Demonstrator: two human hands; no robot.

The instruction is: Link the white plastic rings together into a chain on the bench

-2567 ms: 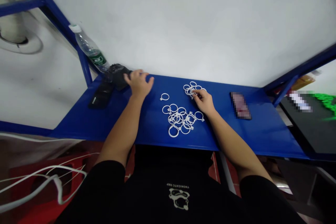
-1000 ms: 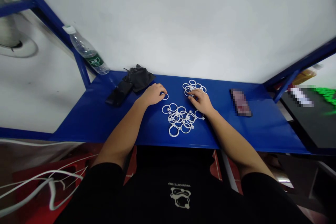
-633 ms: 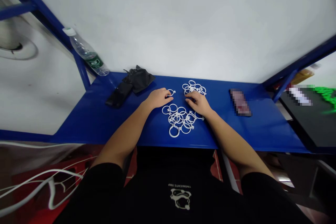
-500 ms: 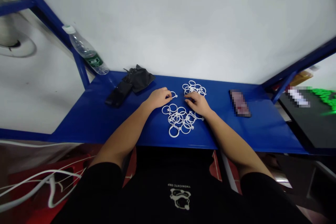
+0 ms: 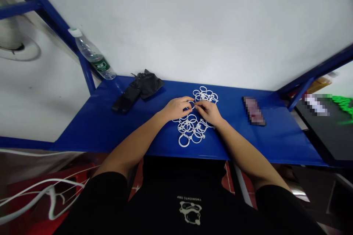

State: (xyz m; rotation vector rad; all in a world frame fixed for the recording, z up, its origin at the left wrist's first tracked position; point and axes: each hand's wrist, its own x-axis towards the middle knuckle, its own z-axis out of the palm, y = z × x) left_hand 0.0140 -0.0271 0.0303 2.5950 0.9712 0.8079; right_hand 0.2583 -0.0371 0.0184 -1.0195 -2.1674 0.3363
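Observation:
My left hand (image 5: 178,109) is closed, with thumb and fingers gripping a white curtain ring (image 5: 193,107). At the ring's right side, where its small eyelet sits, the fingertips of my right hand (image 5: 210,112) pinch it; the fingers partly hide it. Just beyond my right hand lies a small pile of white curtain rings (image 5: 204,95) by the wall. A larger loose pile of the same rings (image 5: 189,129) lies nearer to me, below both hands and partly covered by them.
A black pouch (image 5: 149,83) and a black flat case (image 5: 126,99) lie left on the blue table (image 5: 93,125). A plastic bottle (image 5: 96,58) leans at the back left corner. A blurred-out phone (image 5: 253,111) lies right. White cables (image 5: 41,183) hang lower left.
My left hand came from the black pouch, picked up the single ring and carried it right. My right hand moved from the far pile to meet it, and both now hold the ring.

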